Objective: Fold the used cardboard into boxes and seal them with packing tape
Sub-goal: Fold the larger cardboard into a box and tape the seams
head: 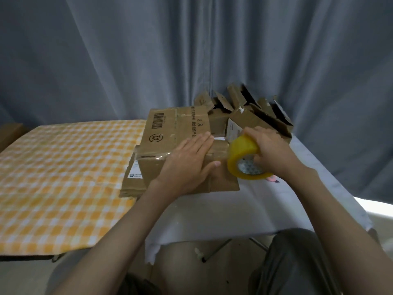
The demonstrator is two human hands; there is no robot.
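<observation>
A brown cardboard box lies on the white-covered table, folded up, with old tape across its top. My left hand presses flat on the box's top, fingers straight and thumb along the right side. My right hand grips a yellow roll of packing tape at the box's right end, the roll touching the cardboard. A larger flattened cardboard sheet with a barcode leans just behind the box.
Several folded small boxes with open flaps pile up at the back right, against the grey curtain. An orange checked cloth covers the table on the left. A small pink item lies under the tape roll.
</observation>
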